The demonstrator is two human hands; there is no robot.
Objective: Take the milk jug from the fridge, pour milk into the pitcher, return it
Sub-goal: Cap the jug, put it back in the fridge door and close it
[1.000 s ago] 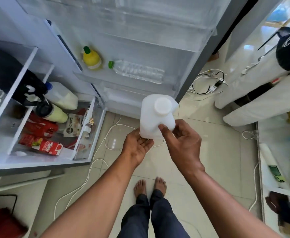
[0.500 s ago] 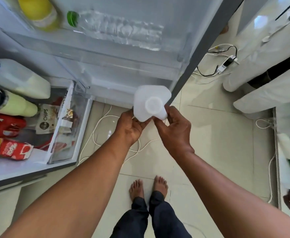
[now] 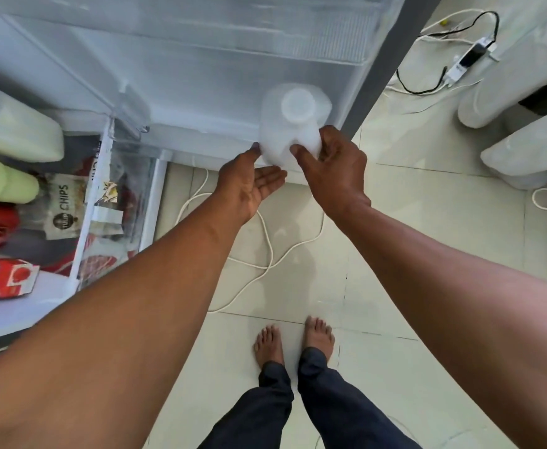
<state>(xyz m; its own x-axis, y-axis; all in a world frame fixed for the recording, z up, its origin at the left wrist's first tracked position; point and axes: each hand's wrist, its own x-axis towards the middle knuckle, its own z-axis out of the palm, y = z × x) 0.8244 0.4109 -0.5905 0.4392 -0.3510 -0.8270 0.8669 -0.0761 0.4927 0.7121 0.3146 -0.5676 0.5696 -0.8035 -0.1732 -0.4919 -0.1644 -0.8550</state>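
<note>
Fingers and thumb of your right hand (image 3: 333, 170) were curled round the lower body of the milk jug (image 3: 290, 124), clamping it from the right side. Your left hand (image 3: 249, 184) lay open just beside it, palm turned up, fingers straight, with the fingertips touching the jug's lower left edge. You held the white, translucent jug upright, its round cap (image 3: 298, 103) facing the camera, against the lowest shelf of the open fridge door (image 3: 220, 76). Whether its base rested on that shelf could not be told. To your left, inside the fridge, a clear drawer (image 3: 126, 189) held a bag marked CHIPS (image 3: 63, 205), with a red carton (image 3: 3, 277) on the shelf in front and pale bottles (image 3: 9, 157) blurred above. Below your arms a white cable (image 3: 265, 251) looped over the tiled floor (image 3: 411, 254), where your bare feet (image 3: 294, 341) stood. Near the upper right corner a power strip (image 3: 466, 59) lay on the floor with black and white cords.
</note>
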